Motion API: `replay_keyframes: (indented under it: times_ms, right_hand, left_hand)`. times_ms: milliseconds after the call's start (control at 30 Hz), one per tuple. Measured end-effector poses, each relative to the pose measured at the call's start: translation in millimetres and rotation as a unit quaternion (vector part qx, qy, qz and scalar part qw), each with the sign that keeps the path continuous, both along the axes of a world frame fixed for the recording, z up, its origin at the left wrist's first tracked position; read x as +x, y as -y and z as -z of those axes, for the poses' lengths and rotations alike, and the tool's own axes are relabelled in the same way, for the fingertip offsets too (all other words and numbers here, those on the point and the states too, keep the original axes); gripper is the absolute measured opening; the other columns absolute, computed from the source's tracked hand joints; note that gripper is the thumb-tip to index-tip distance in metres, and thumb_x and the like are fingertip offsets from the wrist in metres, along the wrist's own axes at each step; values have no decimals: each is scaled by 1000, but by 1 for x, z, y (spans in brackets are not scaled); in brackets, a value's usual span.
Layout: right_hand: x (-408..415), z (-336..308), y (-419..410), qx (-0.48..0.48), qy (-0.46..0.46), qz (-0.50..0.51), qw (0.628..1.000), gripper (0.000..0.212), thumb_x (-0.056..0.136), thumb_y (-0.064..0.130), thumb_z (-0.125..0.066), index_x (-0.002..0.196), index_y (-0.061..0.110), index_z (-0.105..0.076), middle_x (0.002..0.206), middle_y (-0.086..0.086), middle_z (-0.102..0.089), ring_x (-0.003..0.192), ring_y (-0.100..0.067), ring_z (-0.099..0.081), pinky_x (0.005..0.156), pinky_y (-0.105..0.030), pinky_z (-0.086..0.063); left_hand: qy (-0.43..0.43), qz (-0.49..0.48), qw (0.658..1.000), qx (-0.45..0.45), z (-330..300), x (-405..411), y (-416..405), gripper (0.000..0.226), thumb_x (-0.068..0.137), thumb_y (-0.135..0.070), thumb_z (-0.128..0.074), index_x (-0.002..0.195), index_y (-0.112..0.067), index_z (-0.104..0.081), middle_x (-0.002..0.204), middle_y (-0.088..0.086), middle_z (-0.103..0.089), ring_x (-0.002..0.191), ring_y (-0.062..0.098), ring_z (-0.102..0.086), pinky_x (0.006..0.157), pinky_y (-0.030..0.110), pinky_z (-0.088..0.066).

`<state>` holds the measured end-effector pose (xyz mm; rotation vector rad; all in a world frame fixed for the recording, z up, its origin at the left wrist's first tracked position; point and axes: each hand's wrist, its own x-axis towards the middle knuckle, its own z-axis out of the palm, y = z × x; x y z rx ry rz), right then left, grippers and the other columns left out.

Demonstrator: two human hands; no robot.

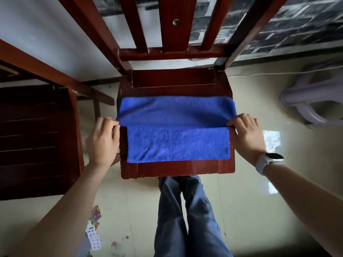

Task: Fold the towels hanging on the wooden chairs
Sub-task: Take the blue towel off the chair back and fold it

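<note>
Bare forearms, white wristwatch (269, 162), blue jeans (187, 216)

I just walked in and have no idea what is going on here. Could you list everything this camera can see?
towel: one, blue, spread on the middle chair's seat, far part being folded over the near part
chair: one, red-brown wood, centre, seat under the towel
second chair: one, dark wood, at left
plastic stool: one, pale lilac, on the floor at right
playing cards: several, scattered on the floor, lower left
legs: two, blue trousers, below the seat
watch: one, white strap, right wrist
left hand: pinches the towel's left edge
right hand: pinches the towel's right edge
</note>
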<state>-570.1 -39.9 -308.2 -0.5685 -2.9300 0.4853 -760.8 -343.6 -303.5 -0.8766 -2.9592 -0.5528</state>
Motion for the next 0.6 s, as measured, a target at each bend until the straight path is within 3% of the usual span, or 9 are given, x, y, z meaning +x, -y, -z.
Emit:
replay_keyframes:
  times_ms: [133, 233, 467, 600]
  right_hand:
    - [33, 17, 15, 3, 61, -75, 995, 18, 62, -14, -73, 71, -2, -63, 69, -18, -60, 60, -35, -60, 58, -42, -47]
    - [45, 27, 25, -7, 95, -80, 992, 23, 55, -16, -76, 68, -1, -65, 67, -16, -62, 57, -33, -61, 55, -41, -49]
    - [58, 34, 31, -2, 113, -76, 991, 19, 57, -12, -76, 68, -1, -65, 68, -18, -62, 58, -34, -61, 58, -43, -48]
    - [65, 42, 35, 16, 134, -69, 988, 22, 55, -12, -76, 68, 1, -65, 68, -16, -62, 59, -33, -61, 59, -41, -48]
  left_hand:
    - [41, 80, 994, -58, 24, 28, 34, 5, 79, 2, -66, 77, 2, -61, 83, 17, -64, 59, 33, -63, 43, 37, -50]
    - [78, 83, 990, -81, 39, 45, 44, 6, 78, 1, -67, 76, 1, -61, 81, 16, -62, 56, 33, -62, 40, 38, -50]
    - [66, 98, 990, -78, 54, 59, 62, 21, 90, -16, -48, 77, -4, -60, 82, 12, -62, 57, 28, -61, 42, 35, -50]
    - [64, 125, 985, -97, 61, 66, 62, 8, 82, -5, -65, 75, -4, -61, 80, 11, -62, 51, 26, -59, 42, 28, -46]
